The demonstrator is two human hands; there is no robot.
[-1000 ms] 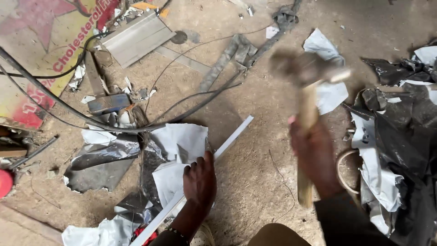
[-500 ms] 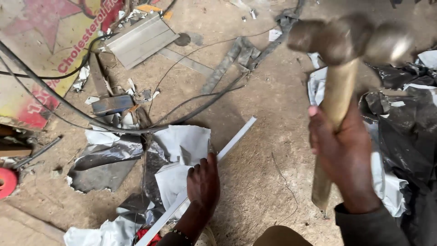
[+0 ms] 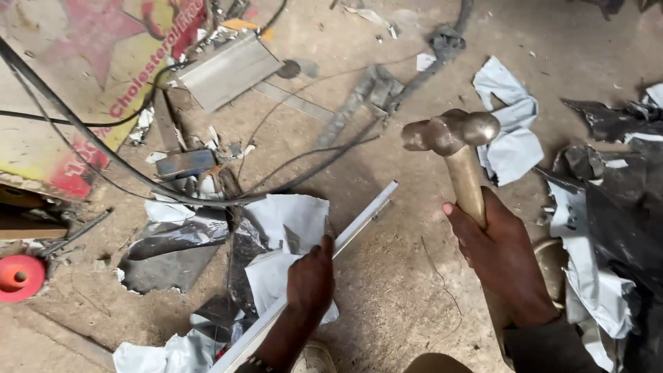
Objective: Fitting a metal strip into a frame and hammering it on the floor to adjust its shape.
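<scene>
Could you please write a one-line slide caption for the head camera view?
Right hand holds a hammer raised over a white metal strip that the left hand steadies on the dusty floor.

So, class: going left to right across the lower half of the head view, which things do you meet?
Red disc → left hand on the white metal strip → right hand gripping the hammer → crumpled sheet scraps.

A rough metal workshop, worked at floor level. The dirt floor point(image 3: 387, 304) is strewn with sheet-metal scraps point(image 3: 511, 131), pale and dark, from centre to right edge. Cables point(image 3: 103, 148) and a thin wire point(image 3: 304, 155) trail across the upper half. A ribbed metal section point(image 3: 228, 69) lies at top centre, beside a painted sign panel point(image 3: 62, 90) at upper left. A red disc point(image 3: 19, 276) sits at the left edge.
</scene>
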